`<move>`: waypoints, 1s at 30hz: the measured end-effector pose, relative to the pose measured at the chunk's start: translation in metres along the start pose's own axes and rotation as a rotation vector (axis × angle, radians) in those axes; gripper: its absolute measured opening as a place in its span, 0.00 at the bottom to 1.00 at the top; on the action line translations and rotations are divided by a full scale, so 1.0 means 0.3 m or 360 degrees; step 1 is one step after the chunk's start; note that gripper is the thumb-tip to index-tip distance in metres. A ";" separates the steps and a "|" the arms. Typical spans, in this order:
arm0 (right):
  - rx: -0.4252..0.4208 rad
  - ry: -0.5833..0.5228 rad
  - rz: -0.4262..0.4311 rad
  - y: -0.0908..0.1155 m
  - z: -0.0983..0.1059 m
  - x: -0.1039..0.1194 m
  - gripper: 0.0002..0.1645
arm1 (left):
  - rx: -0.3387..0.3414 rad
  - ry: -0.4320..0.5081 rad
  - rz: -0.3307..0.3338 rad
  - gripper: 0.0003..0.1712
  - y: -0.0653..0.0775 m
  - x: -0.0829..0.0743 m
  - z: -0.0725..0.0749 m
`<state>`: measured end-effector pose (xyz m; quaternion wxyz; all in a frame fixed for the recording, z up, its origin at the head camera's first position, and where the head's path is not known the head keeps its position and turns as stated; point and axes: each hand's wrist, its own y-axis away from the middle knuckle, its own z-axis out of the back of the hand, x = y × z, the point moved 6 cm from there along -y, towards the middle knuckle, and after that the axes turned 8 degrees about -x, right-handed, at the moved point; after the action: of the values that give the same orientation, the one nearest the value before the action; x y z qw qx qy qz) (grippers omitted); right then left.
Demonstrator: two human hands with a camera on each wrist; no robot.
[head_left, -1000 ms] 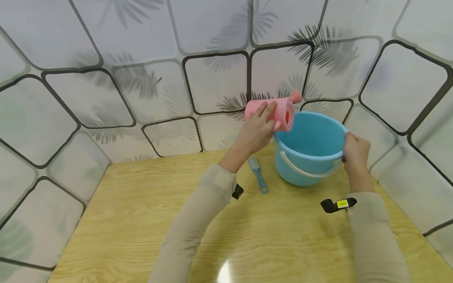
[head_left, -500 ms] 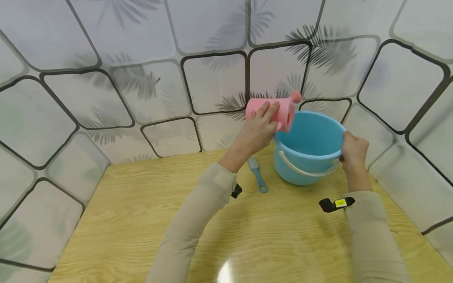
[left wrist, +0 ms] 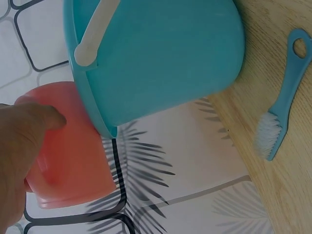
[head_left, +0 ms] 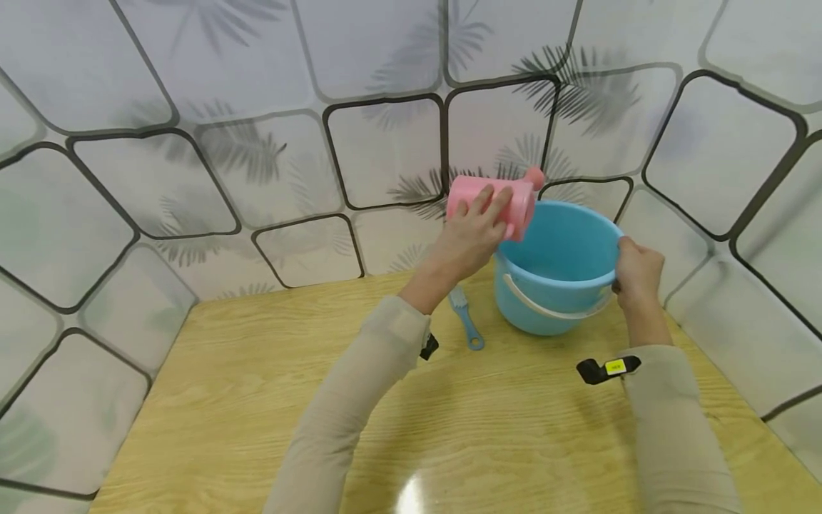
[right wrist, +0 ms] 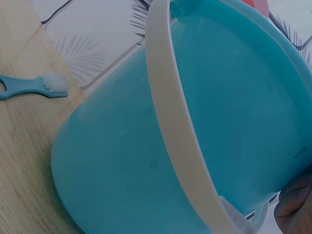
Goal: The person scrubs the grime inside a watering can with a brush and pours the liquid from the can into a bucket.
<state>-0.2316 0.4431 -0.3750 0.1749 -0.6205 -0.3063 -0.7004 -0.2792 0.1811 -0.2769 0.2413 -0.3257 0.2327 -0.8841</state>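
Observation:
A pink watering can (head_left: pixel 467 193) with a round-tipped spout lies on its side at the left rim of a light blue bucket (head_left: pixel 542 307), its top end over the bucket's mouth. My left hand (head_left: pixel 467 239) grips the can's body from the near side, fingers spread across it; the thumb shows against it in the left wrist view. At the bucket's right rim, my right hand (head_left: pixel 641 275) holds on, fingers curled over the edge. The bucket's white handle (head_left: pixel 546 305) hangs down its front. No water can be made out.
A blue brush (head_left: pixel 467 319) with white bristles lies on the wooden table (head_left: pixel 257 385) just left of the bucket. Patterned walls (head_left: pixel 385 150) rise behind the table and along both sides.
The watering can has tipped slightly further, its top end turning down towards the bucket, so its opening shows less. Both hands keep their hold, and the whole view has shifted a little.

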 end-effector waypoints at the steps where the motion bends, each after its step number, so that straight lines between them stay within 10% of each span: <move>1: 0.0007 -0.0003 0.0000 0.000 -0.001 -0.001 0.17 | 0.0006 -0.0004 -0.0002 0.12 -0.001 -0.002 -0.001; 30: -0.0016 -0.0044 0.0028 -0.002 0.000 0.005 0.25 | -0.0140 -0.0139 -0.0165 0.18 -0.021 -0.073 0.002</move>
<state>-0.2321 0.4437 -0.3736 0.1735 -0.6337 -0.2998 -0.6917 -0.2660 0.1986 -0.2831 0.1907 -0.3858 0.2433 -0.8693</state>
